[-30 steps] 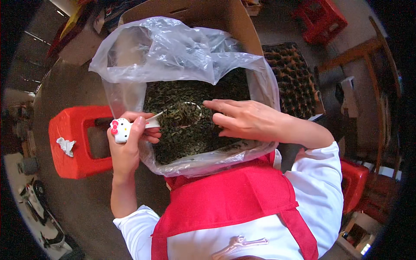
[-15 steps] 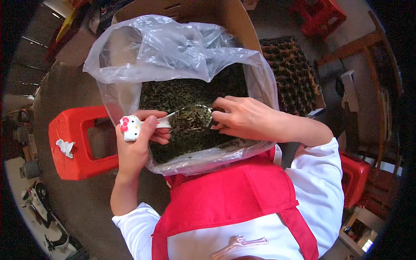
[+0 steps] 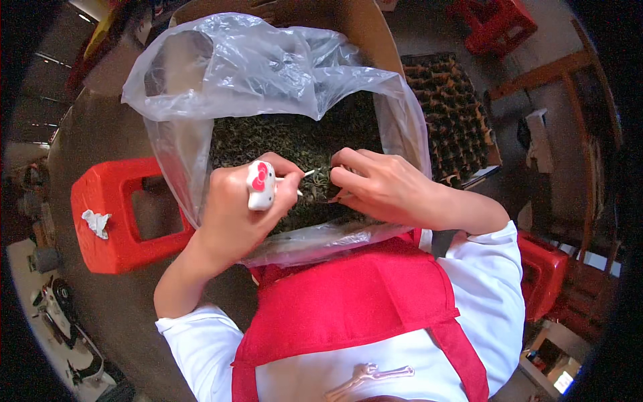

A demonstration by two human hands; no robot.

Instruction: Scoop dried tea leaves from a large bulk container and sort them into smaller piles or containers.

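Note:
My left hand [image 3: 234, 204] is closed around a white spoon, whose cat-face handle end [image 3: 261, 186] with a pink bow sticks up from the grip. The spoon is tipped toward my right hand, its bowl mostly out of sight. Close by, my right hand [image 3: 395, 184] has its fingers bent in a pinch; a small pale edge shows below the fingertips, too little to name. Both hands are over a mass of dark dried leaves [image 3: 268, 137]. These lie in a large clear plastic bag [image 3: 241, 74], open at the top, inside a cardboard box [image 3: 375, 30].
A red plastic stool [image 3: 100, 194] with crumpled white paper [image 3: 96, 223] on it stands left of the bag. At the right is a tray [image 3: 445, 110] with rows of dark clumps. Another red stool [image 3: 542, 275] is beside my right arm, and a third [image 3: 492, 27] stands farther back.
My left hand has moved up and right and turned the spoon over toward my right hand. The heap of leaves in its bowl no longer shows. My right hand stays nearly in place.

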